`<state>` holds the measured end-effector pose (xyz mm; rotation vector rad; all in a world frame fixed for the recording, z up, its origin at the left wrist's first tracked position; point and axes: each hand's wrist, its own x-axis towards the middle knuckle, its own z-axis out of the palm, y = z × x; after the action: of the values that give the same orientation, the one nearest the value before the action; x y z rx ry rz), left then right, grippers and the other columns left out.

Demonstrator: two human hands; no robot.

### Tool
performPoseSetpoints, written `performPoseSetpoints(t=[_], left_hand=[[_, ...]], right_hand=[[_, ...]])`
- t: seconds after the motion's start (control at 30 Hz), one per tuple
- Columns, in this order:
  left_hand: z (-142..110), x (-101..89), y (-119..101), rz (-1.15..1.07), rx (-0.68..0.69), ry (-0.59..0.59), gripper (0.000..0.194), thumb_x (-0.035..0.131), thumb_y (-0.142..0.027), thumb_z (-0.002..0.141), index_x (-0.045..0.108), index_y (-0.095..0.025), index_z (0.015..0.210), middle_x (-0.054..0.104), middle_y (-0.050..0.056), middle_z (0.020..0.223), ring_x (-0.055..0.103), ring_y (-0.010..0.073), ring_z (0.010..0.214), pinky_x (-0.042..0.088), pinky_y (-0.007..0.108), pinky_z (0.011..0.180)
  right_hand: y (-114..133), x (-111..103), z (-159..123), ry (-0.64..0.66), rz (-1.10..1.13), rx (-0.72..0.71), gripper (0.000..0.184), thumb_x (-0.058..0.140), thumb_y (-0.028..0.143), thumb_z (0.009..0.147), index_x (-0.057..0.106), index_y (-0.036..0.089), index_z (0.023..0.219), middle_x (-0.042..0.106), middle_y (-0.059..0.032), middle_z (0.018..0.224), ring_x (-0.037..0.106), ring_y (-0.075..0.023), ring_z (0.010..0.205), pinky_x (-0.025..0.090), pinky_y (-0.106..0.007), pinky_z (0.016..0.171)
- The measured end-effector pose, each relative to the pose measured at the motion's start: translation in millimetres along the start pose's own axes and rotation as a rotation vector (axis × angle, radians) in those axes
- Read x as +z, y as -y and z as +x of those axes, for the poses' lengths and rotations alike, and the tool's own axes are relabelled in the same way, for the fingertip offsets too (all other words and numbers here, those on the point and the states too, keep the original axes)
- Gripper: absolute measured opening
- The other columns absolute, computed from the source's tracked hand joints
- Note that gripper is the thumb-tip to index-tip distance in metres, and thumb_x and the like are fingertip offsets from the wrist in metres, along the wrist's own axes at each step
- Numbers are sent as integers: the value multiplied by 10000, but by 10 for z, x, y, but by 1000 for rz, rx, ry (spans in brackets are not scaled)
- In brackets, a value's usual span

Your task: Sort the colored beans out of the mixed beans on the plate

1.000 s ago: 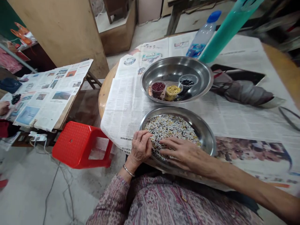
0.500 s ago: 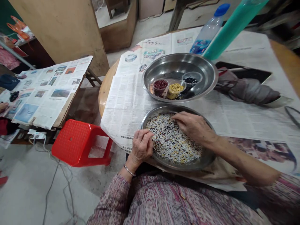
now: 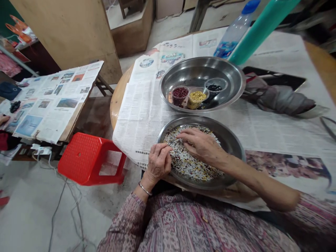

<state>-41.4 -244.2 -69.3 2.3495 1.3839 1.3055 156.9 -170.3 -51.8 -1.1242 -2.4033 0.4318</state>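
"Since the earlier frame, the right hand (image 3: 201, 145) is shifting left across the shallow, round stainless-steel dish (image 3: 232, 141), while the left hand (image 3: 159, 163) is keeping its place at the left rim."

"What is lying under the right hand?"

"Loose white, yellow and dark grains (image 3: 198, 171) are covering the dish floor, all mixed together, and the right hand is reaching over their far left part."

"Are its fingers gripping anything?"

"They are spreading apart, loosely bent; I am not seeing anything caught between them, though their undersides are hidden. The left fingers are curling inward, and I cannot tell whether they are pinching something."

"So which step is going on?"

"Judging by this, the right hand is picking through the mix. Just beyond, the wide, round stainless-steel basin (image 3: 183, 78) is holding clear plastic cups: dark red beans (image 3: 180, 92), yellow beans (image 3: 197, 96) and black beans (image 3: 214, 88)."

"And the next move?"

"Probably it is calling for a fine pinch on one coloured grain, leaving the white ones lying."
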Motion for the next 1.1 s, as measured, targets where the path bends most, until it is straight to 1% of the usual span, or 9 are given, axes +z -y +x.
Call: performPoseSetpoints(t=[0.17, 0.3, 0.47, 0.57, 0.7, 0.77, 0.87, 0.97, 1.1], left_hand=[[10, 2, -5, -4, 2, -7, 199, 440, -111, 982, 588, -153, 1109, 645, 114, 1055, 603, 211, 987, 540, 385, 892], [-2, 4, -4, -18, -4, -24, 222, 412, -101, 988, 568, -155, 1136, 631, 119, 1066, 598, 210, 1004, 544, 384, 899], [-33, 15, 10, -7, -15, -22, 224, 410, -103, 986, 564, -160, 1137, 619, 117, 1061, 597, 212, 1008, 554, 382, 890], [-44, 27, 20, -11, -28, -18, 215, 423, -99, 979, 572, -165, 1119, 619, 113, 1064, 598, 211, 1014, 556, 380, 894], [-20, 16, 12, -5, -15, -34, 202, 452, -80, 965, 578, -165, 1099, 624, 106, 1050, 597, 204, 994, 560, 364, 882], [22, -21, -22, 21, -6, -16, 182, 481, -89, 961, 574, -165, 1098, 627, 102, 1042, 601, 205, 986, 562, 364, 882], [117, -99, -128, 95, 1, 136, 218, 547, -147, 955, 553, -169, 1171, 622, 105, 1100, 603, 227, 1053, 554, 399, 955], [232, -133, -255, 140, -93, 356, 350, 608, -196, 926, 502, -183, 1259, 578, 111, 1218, 575, 252, 1157, 542, 421, 1018], [414, 16, -345, 250, -255, 551, 331, 528, -80, 892, 492, -134, 1217, 551, 155, 1237, 555, 279, 1165, 525, 459, 1022]], right_hand=[[117, 146, 198, -23, -129, 69, 366, 549, 369, 948, 647, 130, 1208, 659, -189, 1205, 573, -331, 1115, 485, -474, 916], [228, 234, 196, 134, 6, -119, 195, 595, 250, 888, 668, 153, 1041, 681, -132, 1055, 583, -272, 1010, 469, -410, 881], [190, 36, -49, 317, 3, -327, 53, 615, 164, 815, 651, 203, 819, 666, -61, 890, 575, -228, 889, 457, -388, 827], [7, -122, -225, 214, -81, -258, 129, 548, 130, 843, 646, 207, 811, 672, -69, 902, 591, -227, 893, 481, -398, 838], [-231, -246, -438, -32, -69, -79, 193, 485, 181, 909, 669, 208, 963, 680, -100, 1075, 628, -244, 1023, 522, -403, 896], [-279, -279, -529, -93, -72, 9, 219, 473, 218, 930, 666, 195, 1030, 677, -113, 1097, 649, -249, 1014, 536, -405, 893], [-290, -315, -630, -70, -98, 117, 264, 460, 245, 940, 656, 172, 1101, 687, -122, 1072, 675, -254, 936, 545, -400, 851], [-300, -325, -675, -10, -153, 195, 300, 444, 234, 934, 645, 151, 1141, 696, -131, 1040, 681, -258, 893, 539, -379, 812], [-312, -244, -650, 56, -250, 278, 316, 418, 182, 902, 647, 124, 1112, 693, -150, 970, 669, -261, 807, 525, -375, 745]])
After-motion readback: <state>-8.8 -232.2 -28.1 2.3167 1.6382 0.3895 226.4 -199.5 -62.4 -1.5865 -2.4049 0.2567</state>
